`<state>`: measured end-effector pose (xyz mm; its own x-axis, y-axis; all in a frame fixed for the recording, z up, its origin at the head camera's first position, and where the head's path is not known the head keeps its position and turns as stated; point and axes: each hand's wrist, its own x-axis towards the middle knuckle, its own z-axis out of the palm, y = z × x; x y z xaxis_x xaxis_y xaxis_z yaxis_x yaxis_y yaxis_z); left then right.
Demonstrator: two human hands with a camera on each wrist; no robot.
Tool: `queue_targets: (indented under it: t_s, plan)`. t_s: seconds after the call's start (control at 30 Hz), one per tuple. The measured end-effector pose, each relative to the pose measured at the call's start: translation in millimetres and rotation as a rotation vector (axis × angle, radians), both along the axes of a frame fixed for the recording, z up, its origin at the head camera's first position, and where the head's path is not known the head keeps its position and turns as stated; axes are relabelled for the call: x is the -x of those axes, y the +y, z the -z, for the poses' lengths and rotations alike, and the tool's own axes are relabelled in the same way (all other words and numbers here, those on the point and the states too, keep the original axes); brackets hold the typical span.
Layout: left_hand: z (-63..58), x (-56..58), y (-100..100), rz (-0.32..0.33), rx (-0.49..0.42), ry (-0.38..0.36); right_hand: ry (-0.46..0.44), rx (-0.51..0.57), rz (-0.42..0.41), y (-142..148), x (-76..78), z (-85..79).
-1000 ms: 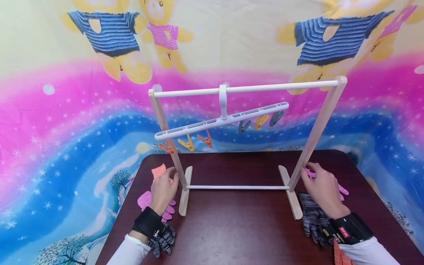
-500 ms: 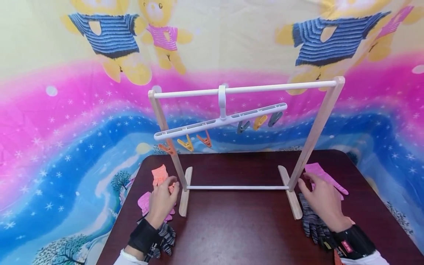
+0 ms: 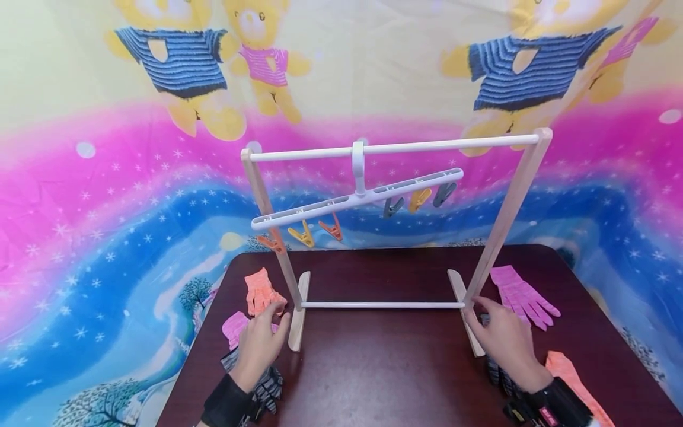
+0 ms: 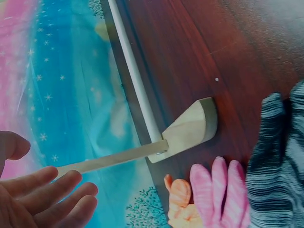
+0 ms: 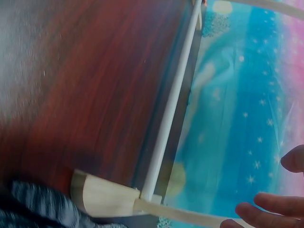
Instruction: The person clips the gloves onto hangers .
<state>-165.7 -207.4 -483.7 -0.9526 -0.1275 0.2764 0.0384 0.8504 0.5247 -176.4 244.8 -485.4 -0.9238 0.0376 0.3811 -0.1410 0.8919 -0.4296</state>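
Note:
A small drying rack with wooden posts (image 3: 504,219) and white bars stands on the table. From its top bar hangs a white clip hanger (image 3: 331,201), tilted in the head view, with several orange, yellow and grey clothespins (image 3: 420,200). My left hand (image 3: 261,344) is near the left foot (image 4: 185,130), fingers loosely spread and holding nothing. My right hand (image 3: 504,338) overlaps the right foot (image 3: 460,283) in the head view; in the right wrist view its fingers (image 5: 270,204) are apart with nothing between them.
On the left lie an orange glove (image 3: 261,290), a pink glove (image 3: 233,327) and a grey striped glove (image 4: 273,161). To the right are a pink glove (image 3: 523,296), an orange glove (image 3: 571,379) and a dark striped glove (image 5: 42,204). A patterned cloth (image 3: 133,237) hangs behind the table (image 3: 373,367).
Both hands have come away from the rack's posts and moved down toward the near side. The right-hand pink and orange gloves show more fully. The rack and hanger stay in place.

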Motion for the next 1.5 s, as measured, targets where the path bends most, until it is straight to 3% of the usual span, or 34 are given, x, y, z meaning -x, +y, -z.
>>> queue_targets:
  t_s: [0.2, 0.5, 0.77, 1.23, 1.5]
  plan:
    - [6.4, -8.9, -7.2, -0.038, 0.001, -0.032, -0.072, 0.016, -0.009, -12.9, -3.1, 4.8]
    - [12.0, -15.8, -20.4, -0.095, 0.035, -0.064, -0.099, -0.002, -0.058, -31.8, -3.8, 12.8]
    - [14.4, -22.4, -31.8, -0.157, 0.029, -0.054, -0.098, 0.008, -0.085, -46.6, -1.2, 16.9]
    - [21.7, -34.7, -51.9, -0.217, 0.024, -0.103, -0.054, 0.041, -0.169, -94.0, -4.0, 26.1]
    - [25.5, -41.4, -61.2, -0.251, 0.026, -0.139, -0.087, 0.036, -0.207, -119.1, -5.5, 28.4]
